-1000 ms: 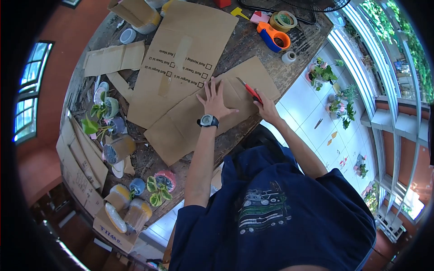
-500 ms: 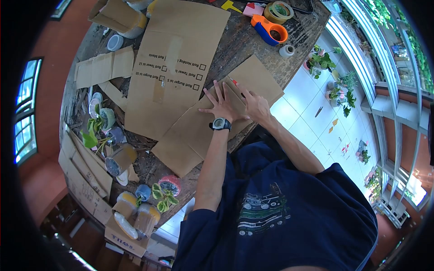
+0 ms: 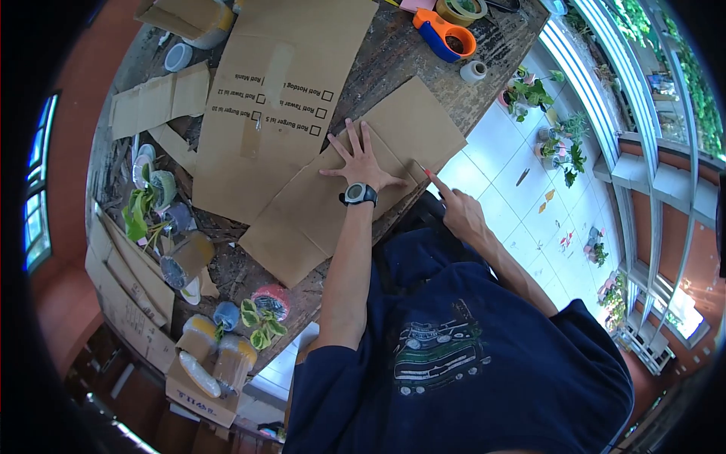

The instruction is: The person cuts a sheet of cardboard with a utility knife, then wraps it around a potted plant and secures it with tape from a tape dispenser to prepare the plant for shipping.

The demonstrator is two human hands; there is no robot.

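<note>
A plain brown cardboard strip (image 3: 420, 113) is lying flat along the near edge of the table (image 3: 499, 57), its long axis running from lower left to upper right. I am following from afar through the head camera as a red cutter (image 3: 429, 174) is resting at the strip's near edge, its slim blade pointing up and left, across that long axis. A thin line is crossing the strip just left of the blade; whether it is a crease or a cut, I am not managing to tell.

The right hand (image 3: 462, 212) is sitting nearer to the cutter, its fingers closing around the handle and hiding most of it, the index finger stretching toward the blade. The left hand (image 3: 360, 164) is bracing the strip, palm down, fingers spreading wide, its thumb pointing right and ending just beside the blade. A watch (image 3: 356, 194) is circling that wrist.

Farther out, a larger printed sheet (image 3: 280, 60) is lying up and left of the strip. An orange-and-blue tape dispenser (image 3: 445, 35) and a small white container (image 3: 473, 71) are standing beyond the strip's far end.
</note>
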